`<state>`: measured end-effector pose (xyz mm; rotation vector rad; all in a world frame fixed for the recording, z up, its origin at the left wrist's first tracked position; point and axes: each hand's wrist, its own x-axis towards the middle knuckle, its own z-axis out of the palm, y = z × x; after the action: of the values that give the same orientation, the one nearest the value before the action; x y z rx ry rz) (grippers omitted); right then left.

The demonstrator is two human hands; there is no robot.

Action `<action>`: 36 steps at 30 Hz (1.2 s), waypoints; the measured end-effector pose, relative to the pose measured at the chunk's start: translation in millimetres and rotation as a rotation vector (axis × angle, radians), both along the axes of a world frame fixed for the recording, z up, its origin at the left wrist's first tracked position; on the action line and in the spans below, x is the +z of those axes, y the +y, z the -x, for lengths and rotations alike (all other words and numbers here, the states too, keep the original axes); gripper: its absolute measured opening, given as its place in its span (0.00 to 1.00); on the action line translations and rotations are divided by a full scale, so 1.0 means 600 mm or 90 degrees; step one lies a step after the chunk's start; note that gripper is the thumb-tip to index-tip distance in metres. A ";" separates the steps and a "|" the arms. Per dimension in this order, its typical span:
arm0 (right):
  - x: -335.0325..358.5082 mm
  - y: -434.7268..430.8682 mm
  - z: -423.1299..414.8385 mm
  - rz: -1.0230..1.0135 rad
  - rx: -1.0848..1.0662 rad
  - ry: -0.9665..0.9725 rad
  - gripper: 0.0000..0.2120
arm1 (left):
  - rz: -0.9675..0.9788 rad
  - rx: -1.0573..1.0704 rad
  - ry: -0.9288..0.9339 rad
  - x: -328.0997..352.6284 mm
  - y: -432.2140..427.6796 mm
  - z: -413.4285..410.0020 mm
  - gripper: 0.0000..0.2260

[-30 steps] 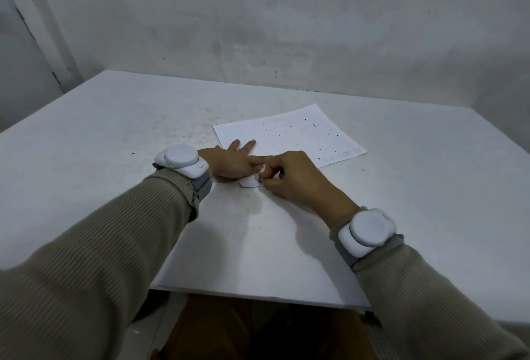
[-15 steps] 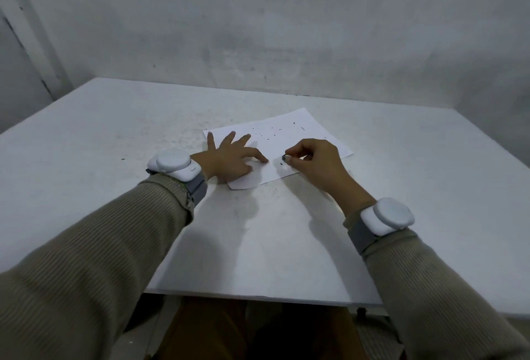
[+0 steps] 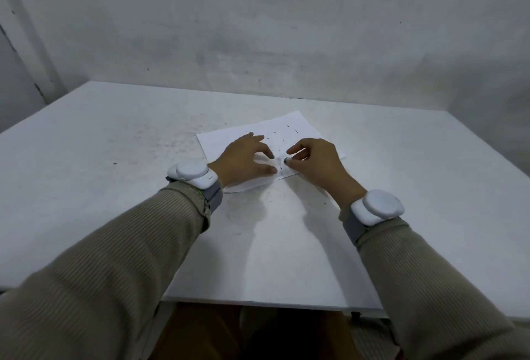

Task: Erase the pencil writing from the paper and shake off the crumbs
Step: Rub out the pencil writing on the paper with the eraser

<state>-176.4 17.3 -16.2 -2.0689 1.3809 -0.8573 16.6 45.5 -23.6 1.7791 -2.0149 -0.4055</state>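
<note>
The sheet of paper [image 3: 289,121] lies flat on the white table [image 3: 86,159], a little above the centre of the frame and skewed to the table's edge. Its longer span seems to run across the frame from left to right, rising slightly to the right. One corner points away towards the grey wall [image 3: 258,29], and the near left corner looks a bit curled.

The left hand [image 3: 246,159] rests palm down on the near left part of the sheet, its fingers spread and straight, pressing the paper to the table. Just to its right, and apart from it, the right hand [image 3: 315,161] sits over the sheet's near right part with its fingers curled. Thumb and forefinger pinch a small eraser [image 3: 286,161], of which only the dark, smudged tip shows; the tip points left towards the other hand and sits at or just above the paper. Faint grey pencil marks [image 3: 282,171] show below the tip, too blurred to read.

Dark crumbs [image 3: 287,126] are scattered over the far half of the sheet, and more specks lie on the table to the left.

Each wrist carries a rounded white device on a grey strap, left [image 3: 190,173] and right [image 3: 378,206], above ribbed beige sleeves [image 3: 114,259].
</note>
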 end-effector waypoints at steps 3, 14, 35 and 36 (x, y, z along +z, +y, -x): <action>-0.001 0.005 -0.009 0.022 0.038 0.071 0.03 | -0.090 -0.038 -0.118 -0.006 -0.003 0.004 0.21; -0.016 0.014 -0.009 0.047 0.092 0.117 0.03 | -0.203 -0.024 -0.248 -0.005 -0.008 0.002 0.24; -0.010 0.021 -0.012 0.052 0.148 0.143 0.03 | -0.207 -0.034 -0.265 0.001 -0.011 0.001 0.26; -0.011 0.014 -0.007 0.060 0.136 0.149 0.04 | -0.207 -0.036 -0.268 0.001 -0.011 0.001 0.26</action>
<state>-172.3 25.6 -22.7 -2.4003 1.2240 -0.6168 15.8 38.8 -23.0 2.1517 -2.4007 -0.4229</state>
